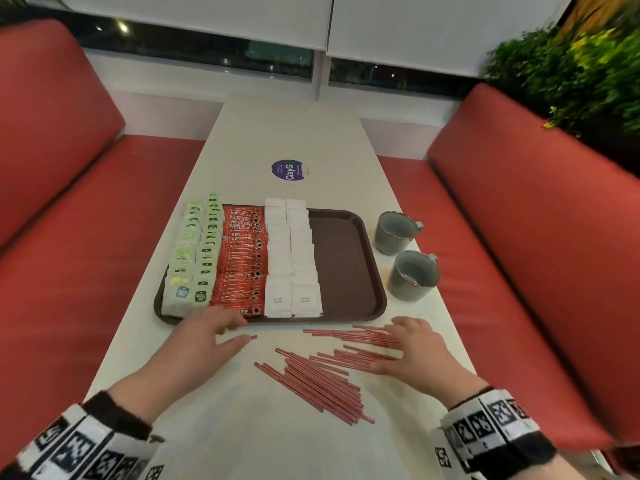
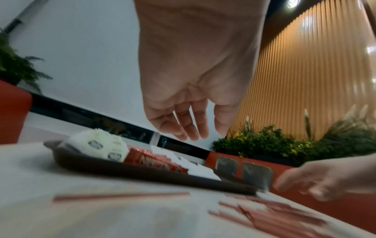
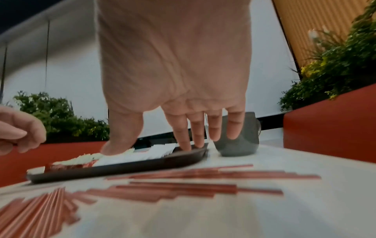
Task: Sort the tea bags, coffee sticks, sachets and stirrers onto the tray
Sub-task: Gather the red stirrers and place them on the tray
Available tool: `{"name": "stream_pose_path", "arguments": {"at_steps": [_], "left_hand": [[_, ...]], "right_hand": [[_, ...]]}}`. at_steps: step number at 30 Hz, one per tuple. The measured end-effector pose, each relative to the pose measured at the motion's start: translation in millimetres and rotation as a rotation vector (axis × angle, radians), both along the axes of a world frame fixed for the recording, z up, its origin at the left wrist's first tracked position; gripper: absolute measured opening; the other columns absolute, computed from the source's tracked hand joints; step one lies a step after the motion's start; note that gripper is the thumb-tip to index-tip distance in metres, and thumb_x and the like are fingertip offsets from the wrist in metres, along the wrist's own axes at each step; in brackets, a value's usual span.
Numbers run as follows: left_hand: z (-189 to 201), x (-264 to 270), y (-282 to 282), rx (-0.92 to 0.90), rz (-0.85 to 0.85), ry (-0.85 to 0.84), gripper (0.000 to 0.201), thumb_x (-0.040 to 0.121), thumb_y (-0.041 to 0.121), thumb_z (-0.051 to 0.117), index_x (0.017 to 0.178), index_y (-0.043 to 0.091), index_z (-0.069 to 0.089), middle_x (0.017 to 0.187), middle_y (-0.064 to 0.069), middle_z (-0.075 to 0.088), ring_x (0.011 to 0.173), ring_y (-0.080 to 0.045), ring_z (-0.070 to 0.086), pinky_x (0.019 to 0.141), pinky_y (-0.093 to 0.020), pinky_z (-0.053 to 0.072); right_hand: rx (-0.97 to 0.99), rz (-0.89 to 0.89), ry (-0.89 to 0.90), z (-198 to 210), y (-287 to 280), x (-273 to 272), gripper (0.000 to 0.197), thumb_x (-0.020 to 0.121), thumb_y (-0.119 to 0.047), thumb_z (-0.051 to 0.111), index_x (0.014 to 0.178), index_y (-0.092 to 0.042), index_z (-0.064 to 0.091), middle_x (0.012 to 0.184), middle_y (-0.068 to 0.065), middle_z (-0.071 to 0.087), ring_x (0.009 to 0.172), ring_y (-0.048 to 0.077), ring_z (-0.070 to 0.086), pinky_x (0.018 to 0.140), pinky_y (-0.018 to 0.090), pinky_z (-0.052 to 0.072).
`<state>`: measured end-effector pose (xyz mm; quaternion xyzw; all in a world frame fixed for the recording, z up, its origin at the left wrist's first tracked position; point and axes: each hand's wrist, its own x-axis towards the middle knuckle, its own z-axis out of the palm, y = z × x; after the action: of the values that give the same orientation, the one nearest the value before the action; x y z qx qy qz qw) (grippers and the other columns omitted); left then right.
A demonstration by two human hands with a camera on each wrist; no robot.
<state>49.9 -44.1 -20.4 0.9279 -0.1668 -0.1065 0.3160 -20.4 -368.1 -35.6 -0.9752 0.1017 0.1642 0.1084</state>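
Dozens of red stirrers (image 1: 322, 375) are lying scattered on the desk (image 1: 284, 133) just in front of the tray (image 1: 346, 265), whose right strip is sitting bare. Both hands, left hand (image 1: 204, 337) and right hand (image 1: 415, 351), are hovering spread and holding nothing. Gathering the stirrers appears to be next, calling for raking them together.

Place: café/canteen booth, we reckon.
Seating: red padded benches (image 1: 540, 216) both sides of a narrow white table (image 1: 287, 133).
Serving gear: brown tray (image 1: 346, 265) w/ Nescafé sticks (image 1: 242, 258), sugar sachets (image 1: 292, 258); two grey mugs (image 1: 403, 254).
Decor: planter greenery (image 1: 571, 71), slatted wood wall (image 2: 305, 80), window blinds (image 1: 311, 19).
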Motion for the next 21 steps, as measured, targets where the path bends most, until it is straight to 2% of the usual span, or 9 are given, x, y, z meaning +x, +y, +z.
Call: {"name": "stream_pose_path", "arguments": {"at_steps": [1, 3, 5, 7, 10, 12, 15, 18, 21], "left_hand": [[-5.7, -6.8, -5.0, 0.027, -0.058, 0.022, 0.017, 0.085, 0.034, 0.067, 0.093, 0.043, 0.056, 0.101, 0.020, 0.059, 0.093, 0.002, 0.052, 0.077, -0.012, 0.038], [-19.0, -16.6, -20.6, 0.088, -0.184, 0.039, 0.019, 0.086, 0.037, 0.065, 0.103, 0.043, 0.060, 0.107, 0.023, 0.056, 0.101, 0.003, 0.049, 0.087, -0.014, 0.038], [-30.9, -23.8, -39.7, 0.145, -0.336, 0.020, 0.031, 0.086, 0.039, 0.063, 0.117, 0.040, 0.059, 0.112, 0.023, 0.054, 0.108, 0.000, 0.043, 0.096, -0.020, 0.037], [-39.5, -27.7, -56.4, 0.252, -0.465, -0.047, 0.041, 0.084, 0.038, 0.060, 0.125, 0.038, 0.053, 0.117, 0.017, 0.053, 0.109, -0.006, 0.041, 0.095, -0.025, 0.039], [-44.3, -30.3, -71.7, 0.397, -0.496, -0.086, 0.043, 0.085, 0.032, 0.056, 0.127, 0.029, 0.052, 0.119, 0.006, 0.052, 0.111, -0.016, 0.043, 0.092, -0.032, 0.042], [-45.0, -32.0, -77.4, 0.429, -0.496, -0.103, 0.036, 0.088, 0.029, 0.053, 0.124, 0.025, 0.055, 0.118, 0.003, 0.054, 0.111, -0.020, 0.045, 0.090, -0.034, 0.043], [-47.2, -34.8, -79.0, 0.469, -0.501, -0.126, 0.029, 0.094, 0.027, 0.047, 0.119, 0.022, 0.059, 0.117, 0.000, 0.057, 0.111, -0.023, 0.046, 0.089, -0.036, 0.044], [-48.8, -37.7, -75.2, 0.537, -0.502, -0.136, 0.027, 0.094, 0.022, 0.044, 0.116, 0.018, 0.061, 0.117, -0.004, 0.057, 0.111, -0.026, 0.048, 0.088, -0.038, 0.043], [-48.7, -40.2, -69.0, 0.562, -0.490, -0.134, 0.026, 0.093, 0.017, 0.045, 0.114, 0.016, 0.060, 0.114, -0.005, 0.056, 0.108, -0.026, 0.048, 0.085, -0.038, 0.042]], "right_hand": [[-0.031, 0.005, 0.031, -5.1, 4.3, -0.6, 0.088, 0.072, -0.073, 0.058, 0.144, -0.028, 0.036, 0.153, -0.003, 0.030, 0.142, 0.021, 0.021, 0.115, 0.042, 0.023], [-0.056, -0.001, 0.065, -13.7, 13.5, -0.4, 0.102, 0.069, -0.079, 0.055, 0.149, -0.024, 0.023, 0.157, -0.002, 0.021, 0.146, 0.022, 0.012, 0.118, 0.046, 0.014], [-0.051, 0.003, 0.076, -17.4, 23.4, -1.2, 0.108, 0.066, -0.083, 0.053, 0.150, -0.023, 0.020, 0.157, -0.003, 0.022, 0.145, 0.021, 0.016, 0.118, 0.047, 0.012], [-0.058, 0.025, 0.086, -18.6, 34.8, -3.3, 0.113, 0.062, -0.086, 0.052, 0.149, -0.023, 0.019, 0.154, -0.003, 0.026, 0.142, 0.021, 0.022, 0.118, 0.047, 0.013], [-0.099, 0.087, 0.099, -21.4, 54.4, -9.6, 0.119, 0.057, -0.086, 0.056, 0.149, -0.020, 0.018, 0.149, -0.002, 0.029, 0.137, 0.023, 0.028, 0.115, 0.046, 0.019], [-0.124, 0.135, 0.082, -23.5, 68.0, -13.1, 0.111, 0.060, -0.078, 0.062, 0.146, -0.020, 0.023, 0.143, 0.000, 0.034, 0.130, 0.025, 0.033, 0.111, 0.045, 0.026], [-0.112, 0.183, 0.039, -22.3, 86.2, -12.7, 0.079, 0.071, -0.059, 0.064, 0.134, -0.021, 0.038, 0.129, 0.002, 0.042, 0.118, 0.026, 0.041, 0.101, 0.043, 0.035], [-0.099, 0.219, 0.023, -18.4, 100.3, -9.6, 0.047, 0.083, -0.037, 0.058, 0.123, -0.017, 0.046, 0.122, 0.005, 0.046, 0.113, 0.028, 0.044, 0.092, 0.041, 0.038], [-0.087, 0.247, 0.035, -17.0, 108.1, -7.8, 0.031, 0.088, -0.018, 0.049, 0.118, -0.012, 0.047, 0.121, 0.009, 0.046, 0.112, 0.031, 0.044, 0.088, 0.042, 0.039]]}}
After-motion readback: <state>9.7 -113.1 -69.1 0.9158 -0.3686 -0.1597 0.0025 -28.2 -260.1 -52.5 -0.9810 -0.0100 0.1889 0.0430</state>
